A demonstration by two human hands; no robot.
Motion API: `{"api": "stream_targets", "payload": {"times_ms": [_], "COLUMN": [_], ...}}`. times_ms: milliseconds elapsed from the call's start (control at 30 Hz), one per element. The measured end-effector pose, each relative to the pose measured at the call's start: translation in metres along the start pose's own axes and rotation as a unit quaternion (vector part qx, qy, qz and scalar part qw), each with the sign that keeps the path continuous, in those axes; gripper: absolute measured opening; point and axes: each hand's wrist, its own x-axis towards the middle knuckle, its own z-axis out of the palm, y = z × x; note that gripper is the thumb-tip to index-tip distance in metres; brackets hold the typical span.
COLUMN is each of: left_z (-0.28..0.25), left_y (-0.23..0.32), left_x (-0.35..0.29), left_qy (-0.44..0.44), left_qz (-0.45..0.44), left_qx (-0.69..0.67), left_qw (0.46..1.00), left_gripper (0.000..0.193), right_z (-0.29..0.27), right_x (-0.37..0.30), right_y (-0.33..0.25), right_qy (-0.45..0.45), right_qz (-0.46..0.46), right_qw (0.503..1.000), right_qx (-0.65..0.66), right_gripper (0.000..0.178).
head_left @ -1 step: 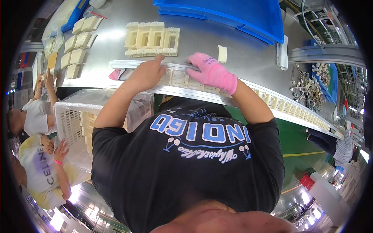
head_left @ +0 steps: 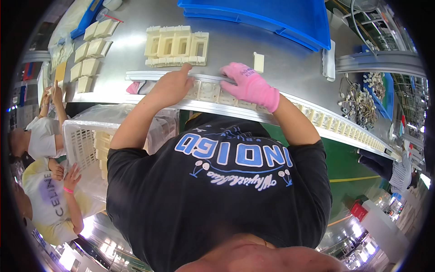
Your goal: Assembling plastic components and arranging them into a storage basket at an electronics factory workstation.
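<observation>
A metal rail track point(head_left: 152, 75) runs along the near side of the steel table, with a row of cream plastic housings point(head_left: 208, 90) lying in it. My left hand point(head_left: 170, 88), bare, rests on the track at the left end of the row, index finger stretched over the far rail and thumb beside a housing. In a pink knitted glove, my right hand point(head_left: 251, 87) lies over the same row farther right, thumb apart from the bent fingers. Neither hand visibly holds anything. Beyond my left hand stands a group of joined cream plastic frames point(head_left: 176, 45).
A single cream plate point(head_left: 258, 62) lies beyond my right hand. Stacked cream covers point(head_left: 88, 67) stand left, a blue tray point(head_left: 263, 18) at the back. Wired connectors point(head_left: 358, 102) lie right. A white crate point(head_left: 81, 140) stands near left, beside people point(head_left: 50, 195).
My right hand has shifted very slightly to the right over the track. My left hand stays where it was.
</observation>
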Motion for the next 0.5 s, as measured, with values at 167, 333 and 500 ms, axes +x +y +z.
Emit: {"api": "stream_targets", "payload": {"times_ms": [167,333,500], "left_z": [0.008,0.007,0.004], "left_y": [0.018,0.040,0.007], "left_x": [0.009,0.029,0.108], "left_qy": [-0.062,-0.181,0.089], "left_qz": [0.046,0.062,0.215], "left_qx": [-0.081,-0.142,0.176], "left_qw": [0.994,0.971,0.957], "left_gripper": [0.035,0.033,0.028], "right_z": [-0.032,-0.048,-0.038], "right_x": [-0.019,-0.011,0.001], "right_y": [0.011,0.057,0.127], "right_qy": [-0.069,-0.055,0.005], "right_qz": [0.090,0.143,0.262], "right_qw": [0.992,0.984,0.955], "right_qx": [0.060,0.095,-0.139], "right_gripper": [0.030,0.033,0.037]}}
